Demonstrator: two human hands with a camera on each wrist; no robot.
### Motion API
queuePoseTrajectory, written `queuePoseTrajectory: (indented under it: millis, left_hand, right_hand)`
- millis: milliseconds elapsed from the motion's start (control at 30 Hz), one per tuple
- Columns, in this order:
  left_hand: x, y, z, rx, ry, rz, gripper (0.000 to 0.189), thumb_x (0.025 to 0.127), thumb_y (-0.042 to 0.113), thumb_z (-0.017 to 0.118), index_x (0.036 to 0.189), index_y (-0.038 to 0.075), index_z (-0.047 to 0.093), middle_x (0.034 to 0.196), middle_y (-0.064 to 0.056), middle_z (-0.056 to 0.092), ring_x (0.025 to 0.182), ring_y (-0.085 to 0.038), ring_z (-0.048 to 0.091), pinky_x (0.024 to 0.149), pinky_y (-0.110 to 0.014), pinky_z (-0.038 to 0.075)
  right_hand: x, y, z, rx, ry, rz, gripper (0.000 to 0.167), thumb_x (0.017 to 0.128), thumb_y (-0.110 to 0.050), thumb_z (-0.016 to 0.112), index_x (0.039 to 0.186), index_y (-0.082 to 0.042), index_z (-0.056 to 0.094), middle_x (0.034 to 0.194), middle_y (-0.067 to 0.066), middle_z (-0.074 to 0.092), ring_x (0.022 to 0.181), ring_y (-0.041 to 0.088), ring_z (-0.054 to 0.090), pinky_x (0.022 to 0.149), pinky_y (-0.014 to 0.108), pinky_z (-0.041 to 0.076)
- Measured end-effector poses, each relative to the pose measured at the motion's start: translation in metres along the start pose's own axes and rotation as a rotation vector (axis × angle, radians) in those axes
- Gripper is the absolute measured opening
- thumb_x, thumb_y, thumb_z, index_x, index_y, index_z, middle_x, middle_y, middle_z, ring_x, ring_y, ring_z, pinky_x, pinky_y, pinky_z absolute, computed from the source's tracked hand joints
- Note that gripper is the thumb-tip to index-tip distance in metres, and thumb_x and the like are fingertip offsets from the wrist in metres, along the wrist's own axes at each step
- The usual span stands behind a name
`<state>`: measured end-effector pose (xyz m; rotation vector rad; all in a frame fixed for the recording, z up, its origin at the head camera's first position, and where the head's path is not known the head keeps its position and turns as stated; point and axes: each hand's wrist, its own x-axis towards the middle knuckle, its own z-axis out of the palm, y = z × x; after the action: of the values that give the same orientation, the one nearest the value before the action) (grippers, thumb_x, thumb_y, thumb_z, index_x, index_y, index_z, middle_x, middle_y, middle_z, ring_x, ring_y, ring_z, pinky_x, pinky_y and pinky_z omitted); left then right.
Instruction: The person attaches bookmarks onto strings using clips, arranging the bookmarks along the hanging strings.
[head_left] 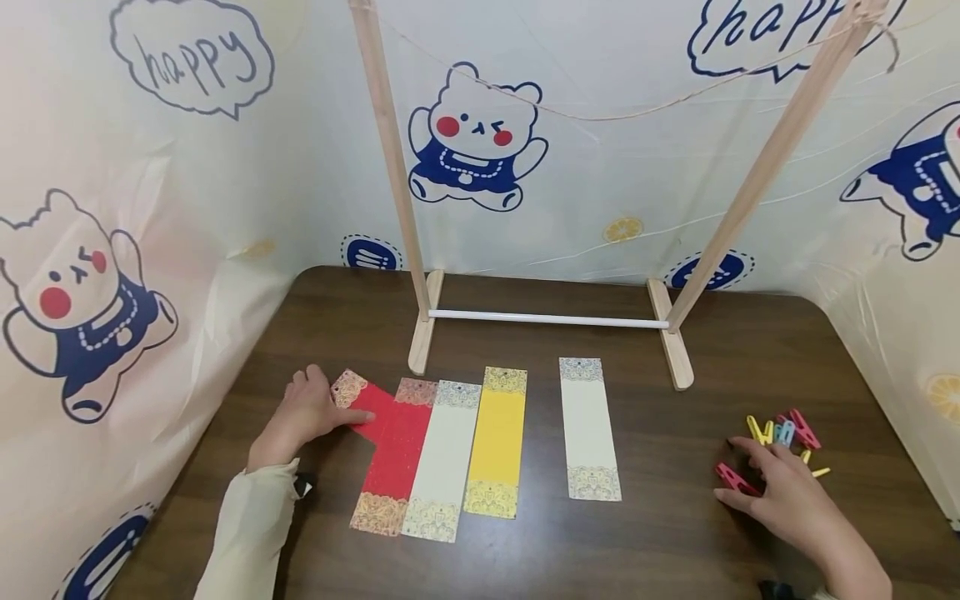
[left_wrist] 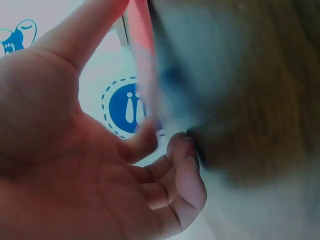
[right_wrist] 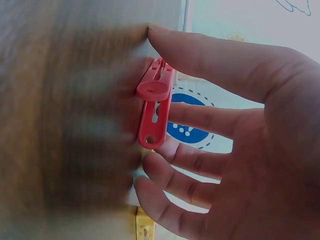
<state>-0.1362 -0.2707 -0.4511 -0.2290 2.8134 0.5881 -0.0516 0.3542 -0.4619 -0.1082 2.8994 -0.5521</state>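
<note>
My left hand point(head_left: 303, 414) pinches the slanted red bookmark point(head_left: 381, 402) at the table's left, thumb over its face and a finger at its patterned end. Its lower end meets a second red bookmark point(head_left: 399, 454). A white bookmark point(head_left: 442, 458), a yellow one point(head_left: 497, 442) and, set apart, another white one point(head_left: 588, 433) lie to the right. My right hand point(head_left: 795, 492) hovers low over small plastic clothespins. Its thumb and index finger are spread about a pink clothespin point(right_wrist: 154, 125), which lies between them. Yellow clothespins point(head_left: 759, 430), a blue one point(head_left: 784, 432) and another pink one point(head_left: 804, 427) lie beyond.
A wooden frame stands at the back, with a left post point(head_left: 393, 158), a right post point(head_left: 765, 175) and a white crossbar point(head_left: 547, 318). A thin string point(head_left: 600, 118) sags between the posts. Patterned cloth point(head_left: 315, 167) hangs behind the brown table point(head_left: 645, 550).
</note>
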Motion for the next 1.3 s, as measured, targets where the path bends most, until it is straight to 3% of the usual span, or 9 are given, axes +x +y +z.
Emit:
queuePoseTrajectory:
  millis: [167, 300, 400, 533, 767, 900, 1067, 1167, 1300]
  left_hand:
    - [0.006, 0.002, -0.006, -0.154, -0.058, 0.028, 0.083, 0.078, 0.039, 0.084, 0.123, -0.004, 0.029, 0.1, -0.023, 0.053, 0.089, -0.032, 0.054, 0.068, -0.041, 0.051]
    - [0.009, 0.002, -0.011, -0.283, -0.009, 0.111, 0.075, 0.086, 0.026, 0.078, 0.136, -0.003, 0.03, 0.107, -0.023, 0.053, 0.091, -0.03, 0.052, 0.067, -0.035, 0.05]
    - [0.01, 0.0, -0.015, -0.461, 0.073, 0.164, 0.063, 0.09, 0.018, 0.074, 0.137, -0.005, 0.038, 0.109, -0.022, 0.055, 0.088, -0.025, 0.053, 0.067, -0.029, 0.051]
    - [0.011, -0.004, -0.019, -0.719, 0.166, 0.21, 0.039, 0.094, 0.016, 0.07, 0.12, -0.007, 0.054, 0.1, -0.01, 0.06, 0.081, -0.014, 0.052, 0.068, -0.023, 0.052]
    - [0.01, -0.004, -0.019, -1.141, 0.177, 0.316, 0.02, 0.094, 0.005, 0.067, 0.106, -0.005, 0.054, 0.091, -0.003, 0.073, 0.072, -0.016, 0.073, 0.064, -0.034, 0.06]
    - [0.006, 0.006, -0.023, -1.295, 0.364, 0.371, 0.02, 0.09, -0.001, 0.07, 0.106, -0.009, 0.061, 0.086, -0.007, 0.074, 0.066, -0.017, 0.073, 0.056, -0.034, 0.059]
    - [0.005, 0.01, -0.038, -1.621, 0.578, 0.355, 0.006, 0.089, -0.005, 0.07, 0.092, -0.009, 0.068, 0.073, -0.008, 0.068, 0.061, -0.013, 0.064, 0.052, -0.022, 0.053]
    - [0.002, 0.01, -0.043, -1.627, 0.569, 0.359, 0.007, 0.093, 0.0, 0.066, 0.091, -0.007, 0.065, 0.074, -0.007, 0.062, 0.062, -0.012, 0.056, 0.053, -0.019, 0.047]
    - [-0.006, 0.014, -0.043, -1.373, 0.459, 0.407, 0.014, 0.102, 0.011, 0.055, 0.105, -0.002, 0.06, 0.088, -0.006, 0.06, 0.072, -0.013, 0.057, 0.061, -0.019, 0.049]
  right_hand:
    - [-0.003, 0.002, 0.0, 0.022, 0.006, -0.015, 0.084, 0.074, -0.042, 0.087, 0.132, 0.005, 0.049, 0.094, 0.015, 0.058, 0.083, 0.029, 0.055, 0.068, 0.046, 0.05]
    - [-0.003, 0.002, -0.002, 0.079, -0.053, 0.001, 0.073, 0.075, -0.026, 0.087, 0.126, 0.009, 0.048, 0.082, 0.005, 0.056, 0.072, 0.018, 0.051, 0.059, 0.032, 0.044]
    - [0.0, 0.0, -0.003, 0.1, -0.088, 0.028, 0.055, 0.077, -0.018, 0.085, 0.115, 0.008, 0.054, 0.081, 0.004, 0.058, 0.073, 0.018, 0.054, 0.061, 0.032, 0.047]
    - [0.004, -0.003, -0.004, 0.075, -0.076, 0.035, 0.03, 0.08, -0.013, 0.081, 0.098, 0.003, 0.063, 0.078, 0.002, 0.06, 0.071, 0.017, 0.054, 0.061, 0.032, 0.048]
    - [0.003, -0.004, -0.001, 0.017, 0.026, -0.026, 0.022, 0.082, -0.012, 0.078, 0.097, 0.002, 0.069, 0.081, 0.005, 0.062, 0.074, 0.022, 0.055, 0.062, 0.04, 0.048]
    - [0.002, -0.007, 0.0, 0.018, 0.129, -0.054, 0.024, 0.083, -0.012, 0.077, 0.1, 0.003, 0.071, 0.094, 0.015, 0.065, 0.086, 0.031, 0.06, 0.071, 0.053, 0.051]
    - [0.004, -0.014, -0.002, 0.032, 0.22, -0.022, 0.03, 0.084, -0.013, 0.078, 0.105, 0.006, 0.069, 0.099, 0.022, 0.061, 0.084, 0.032, 0.057, 0.066, 0.05, 0.051]
    - [0.005, -0.017, -0.002, 0.034, 0.282, -0.038, 0.031, 0.081, -0.011, 0.081, 0.104, 0.006, 0.068, 0.096, 0.022, 0.061, 0.08, 0.031, 0.057, 0.063, 0.045, 0.052]
    - [0.005, -0.021, -0.001, 0.034, 0.376, -0.108, 0.029, 0.075, -0.007, 0.084, 0.099, 0.002, 0.07, 0.091, 0.017, 0.063, 0.074, 0.026, 0.06, 0.059, 0.035, 0.05]
